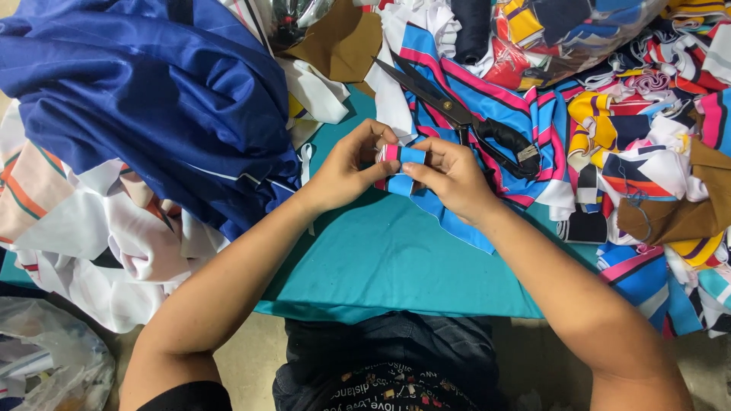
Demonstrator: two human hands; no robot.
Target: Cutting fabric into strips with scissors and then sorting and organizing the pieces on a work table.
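Teal table cover (pixel 381 259), near edge: left hand (pixel 343 171) and right hand (pixel 453 179) both pinch one folded blue-pink striped fabric strip (pixel 401 164). Black scissors (pixel 464 118) lie just beyond, toward the far edge, on striped cloth.

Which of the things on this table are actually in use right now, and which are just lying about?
In use:
left hand
right hand
striped cloth strip, pinched between both hands

Lying about:
scissors, on the striped fabric behind the hands
blue cloth heap
teal cover
brown cloth
scrap pile
plastic bag
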